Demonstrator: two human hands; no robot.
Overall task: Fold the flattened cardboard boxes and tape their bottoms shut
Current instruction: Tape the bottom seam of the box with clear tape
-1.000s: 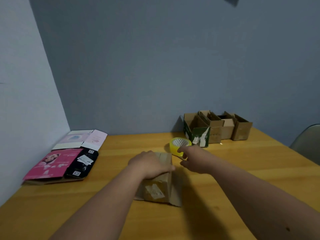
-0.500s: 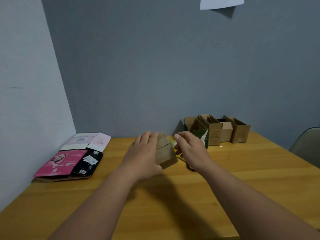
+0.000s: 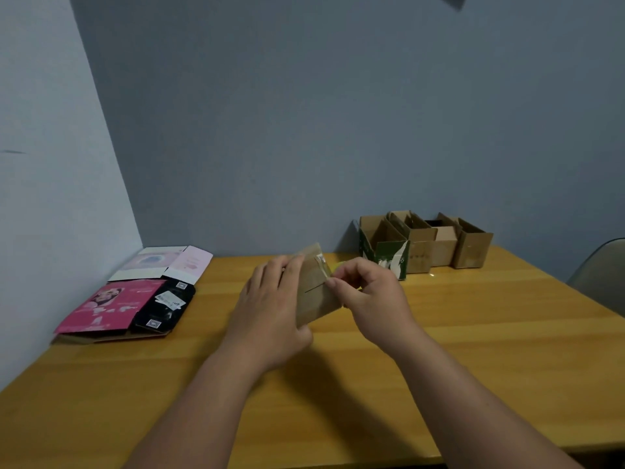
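Observation:
I hold a small brown cardboard box [image 3: 314, 292] tilted in the air above the wooden table [image 3: 473, 350]. My left hand [image 3: 270, 309] grips it from the left side and from below. My right hand [image 3: 368, 296] is curled at the box's right edge, thumb tip against the seam. A sliver of the yellow tape roll [image 3: 339, 265] shows behind the box and my right fingers, and it seems to sit in that hand. Most of the roll is hidden.
Flattened boxes lie at the left by the wall: a pink one [image 3: 108, 304], a black one [image 3: 165, 304], a white and pale pink one [image 3: 162, 264]. Several folded boxes, one green [image 3: 385, 255], stand at the back right. A chair [image 3: 602, 275] is at the right edge.
The box has been lifted off the table and turned on edge. My right hand took the tape roll from the table and brought it to the box's right edge.

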